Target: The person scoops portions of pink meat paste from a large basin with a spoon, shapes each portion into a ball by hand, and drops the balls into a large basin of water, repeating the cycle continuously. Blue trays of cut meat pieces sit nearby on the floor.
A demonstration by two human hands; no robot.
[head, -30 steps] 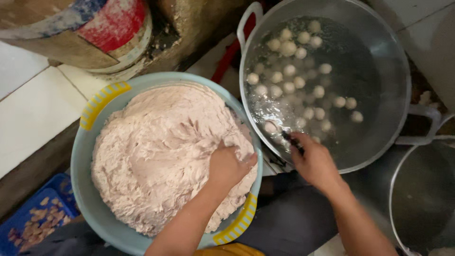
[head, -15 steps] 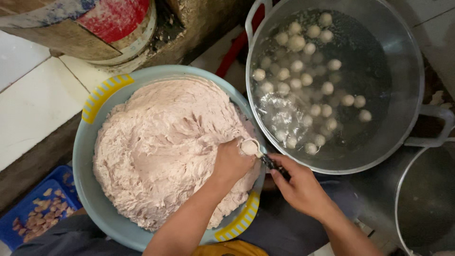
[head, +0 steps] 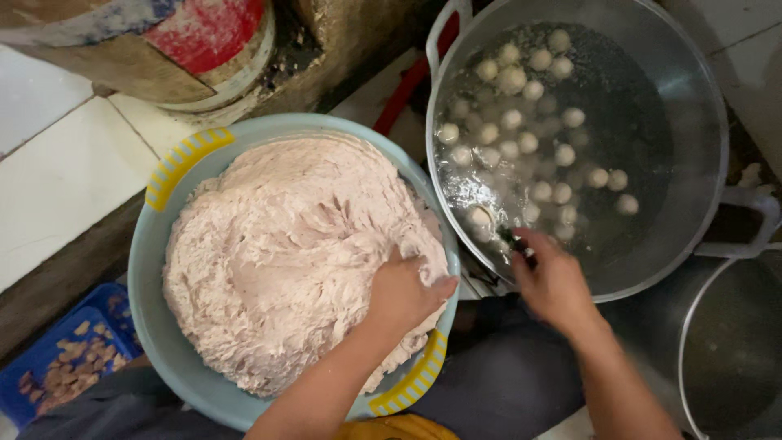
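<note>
A light blue plastic basin point(head: 155, 269) with yellow handles holds a big mound of pink meat paste point(head: 285, 244). My left hand point(head: 407, 293) is pressed into the paste at its right edge, fingers curled into it. My right hand point(head: 554, 281) reaches over the rim of a large metal pot point(head: 700, 163) and grips a small dark-handled spoon point(head: 511, 239) whose tip is at the water. Several pale meatballs point(head: 529, 143) float in the pot's water, one right by the spoon.
A second metal pot point(head: 733, 350) sits at the lower right. A red and white round container point(head: 204, 49) stands at the top left on white tiles. A blue tray point(head: 57, 358) with brown bits lies at the lower left. A red hose point(head: 403, 90) runs between basin and pot.
My right hand has swung the spoon from my left hand at the paste back over the pot's water. My left hand has sunk back into the paste.
</note>
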